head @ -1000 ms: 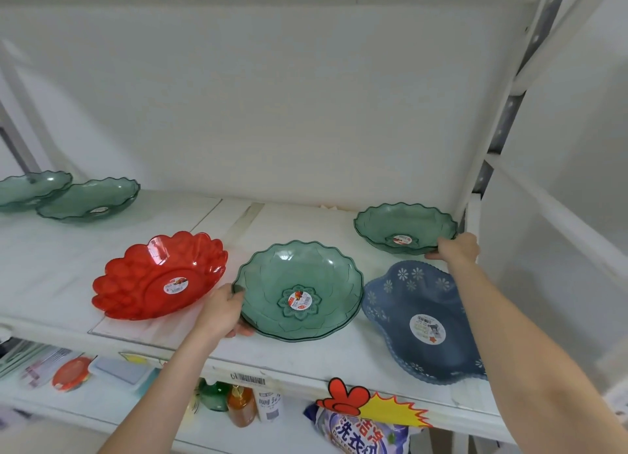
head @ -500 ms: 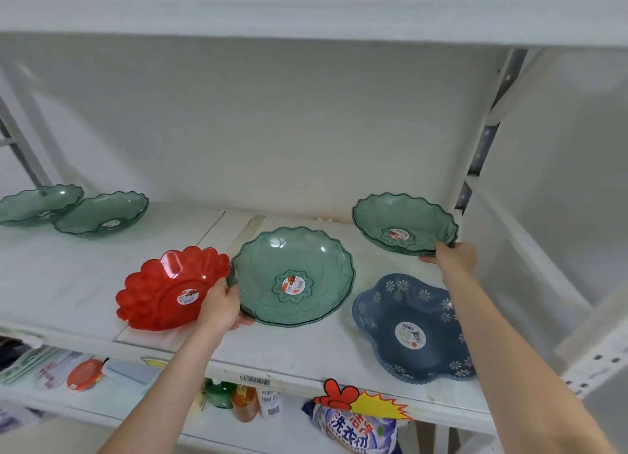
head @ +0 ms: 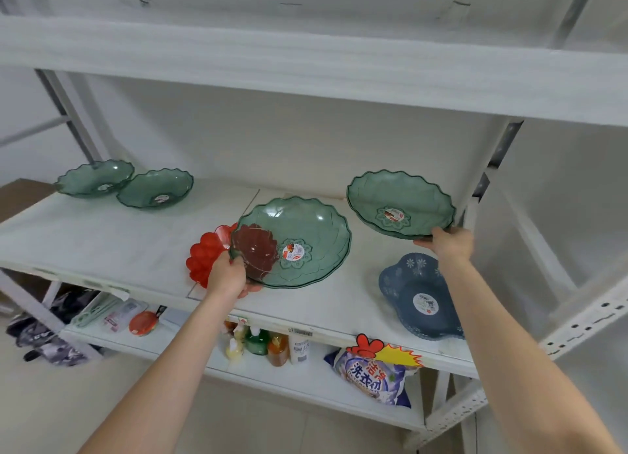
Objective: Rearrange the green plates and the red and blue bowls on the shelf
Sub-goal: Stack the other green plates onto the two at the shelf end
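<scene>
The white shelf (head: 129, 249) is spanning the middle of the frame. At centre, the left hand (head: 227, 276) is pinching the large green plate (head: 306, 229) by its left rim, lifting it over the red bowl (head: 207, 256). Upper right, the right hand (head: 450, 244) is gripping the second green plate (head: 401, 202) by its lower-right rim, above the blue bowl (head: 419, 300) sitting lower right.
</scene>
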A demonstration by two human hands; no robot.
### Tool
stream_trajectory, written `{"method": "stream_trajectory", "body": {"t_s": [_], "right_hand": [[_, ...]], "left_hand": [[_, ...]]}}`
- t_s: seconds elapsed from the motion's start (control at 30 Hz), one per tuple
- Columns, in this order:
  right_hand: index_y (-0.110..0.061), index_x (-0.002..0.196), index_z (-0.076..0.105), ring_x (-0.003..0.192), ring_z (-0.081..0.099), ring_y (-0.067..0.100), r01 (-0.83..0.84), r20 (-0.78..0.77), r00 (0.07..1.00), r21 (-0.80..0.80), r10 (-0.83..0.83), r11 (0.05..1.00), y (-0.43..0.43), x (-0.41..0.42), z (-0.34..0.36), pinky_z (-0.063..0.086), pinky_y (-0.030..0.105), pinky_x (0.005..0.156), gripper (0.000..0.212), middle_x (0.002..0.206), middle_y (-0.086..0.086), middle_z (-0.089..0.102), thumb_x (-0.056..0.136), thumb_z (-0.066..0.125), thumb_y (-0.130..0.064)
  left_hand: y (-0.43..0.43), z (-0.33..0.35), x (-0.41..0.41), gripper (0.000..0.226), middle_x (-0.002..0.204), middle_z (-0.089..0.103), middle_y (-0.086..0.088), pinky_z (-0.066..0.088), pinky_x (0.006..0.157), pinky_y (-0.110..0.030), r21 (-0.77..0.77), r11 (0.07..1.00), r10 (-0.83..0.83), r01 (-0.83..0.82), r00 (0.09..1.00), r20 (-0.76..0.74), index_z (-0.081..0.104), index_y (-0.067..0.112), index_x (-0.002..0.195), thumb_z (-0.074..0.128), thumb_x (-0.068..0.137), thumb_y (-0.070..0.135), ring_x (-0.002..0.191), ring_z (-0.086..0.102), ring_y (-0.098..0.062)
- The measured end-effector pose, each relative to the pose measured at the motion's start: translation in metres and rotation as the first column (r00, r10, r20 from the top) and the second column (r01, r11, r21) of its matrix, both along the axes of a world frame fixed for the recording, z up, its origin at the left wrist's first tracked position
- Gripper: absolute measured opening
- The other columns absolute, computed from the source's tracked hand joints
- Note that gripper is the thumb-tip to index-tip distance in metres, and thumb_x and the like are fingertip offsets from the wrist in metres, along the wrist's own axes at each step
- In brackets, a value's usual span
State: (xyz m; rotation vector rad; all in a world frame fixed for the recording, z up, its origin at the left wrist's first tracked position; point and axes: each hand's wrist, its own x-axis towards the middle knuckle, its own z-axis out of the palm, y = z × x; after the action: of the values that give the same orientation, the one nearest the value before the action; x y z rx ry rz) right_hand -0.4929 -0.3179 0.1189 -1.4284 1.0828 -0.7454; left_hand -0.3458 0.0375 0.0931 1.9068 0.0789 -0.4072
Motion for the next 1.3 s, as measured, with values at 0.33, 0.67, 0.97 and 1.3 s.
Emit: {"method": "stream_trajectory", "body": {"t_s": [0.33, 0.67, 0.97, 1.3], "right_hand": [[0.003, 0.123, 0.058, 0.078, 0.075, 0.028, 0.038, 0.019, 0.999, 0.097, -0.040, 0.995, 0.113, 0.055, -0.008, 0.057, 0.045, 0.087, 0.045, 0.048, -0.006, 0.068, 0.082, 0.057, -0.016], [0.008, 0.125, 0.053, 0.072, 0.074, 0.032, -0.044, 0.074, 0.997, 0.143, 0.034, 0.989, 0.215, 0.143, -0.008, 0.054, 0.049, 0.093, 0.044, 0.048, 0.000, 0.069, 0.083, 0.055, -0.005], [0.001, 0.103, 0.064, 0.056, 0.071, 0.023, -0.056, 0.044, 0.998, 0.094, 0.052, 0.994, 0.327, 0.240, -0.011, 0.060, 0.040, 0.071, 0.022, 0.078, 0.013, 0.072, 0.083, 0.058, -0.003], [-0.011, 0.084, 0.066, 0.073, 0.074, 0.031, 0.054, 0.026, 0.998, 0.140, -0.059, 0.989, 0.449, 0.354, -0.035, 0.058, 0.046, 0.082, 0.010, 0.064, 0.004, 0.073, 0.074, 0.065, -0.013]], "left_hand": [[0.119, 0.024, 0.065, 0.021, 0.116, 0.066, -0.014, 0.037, 0.038, -0.022, 0.029, 0.999, -0.016, 0.015, 1.000, 0.002, 0.046, 0.017, 0.113, 0.030, 0.102, 0.023, 0.067, 0.073, -0.034], [0.198, 0.021, 0.159, 0.022, 0.113, 0.068, -0.016, 0.039, 0.047, -0.025, -0.056, 0.997, 0.053, -0.053, 0.999, -0.003, 0.044, 0.018, 0.118, 0.030, 0.102, 0.023, 0.046, 0.069, -0.018], [0.300, 0.019, 0.269, 0.019, 0.087, 0.071, -0.013, 0.044, 0.053, -0.024, -0.126, 0.989, 0.073, -0.078, 0.996, -0.045, 0.043, 0.019, 0.118, 0.033, 0.102, 0.024, 0.041, 0.067, -0.014], [0.412, 0.031, 0.402, 0.012, 0.082, 0.067, -0.013, 0.042, 0.056, -0.027, -0.135, 0.991, -0.009, -0.003, 0.996, -0.092, 0.040, 0.018, 0.113, 0.035, 0.102, 0.020, 0.040, 0.067, -0.015]]}}
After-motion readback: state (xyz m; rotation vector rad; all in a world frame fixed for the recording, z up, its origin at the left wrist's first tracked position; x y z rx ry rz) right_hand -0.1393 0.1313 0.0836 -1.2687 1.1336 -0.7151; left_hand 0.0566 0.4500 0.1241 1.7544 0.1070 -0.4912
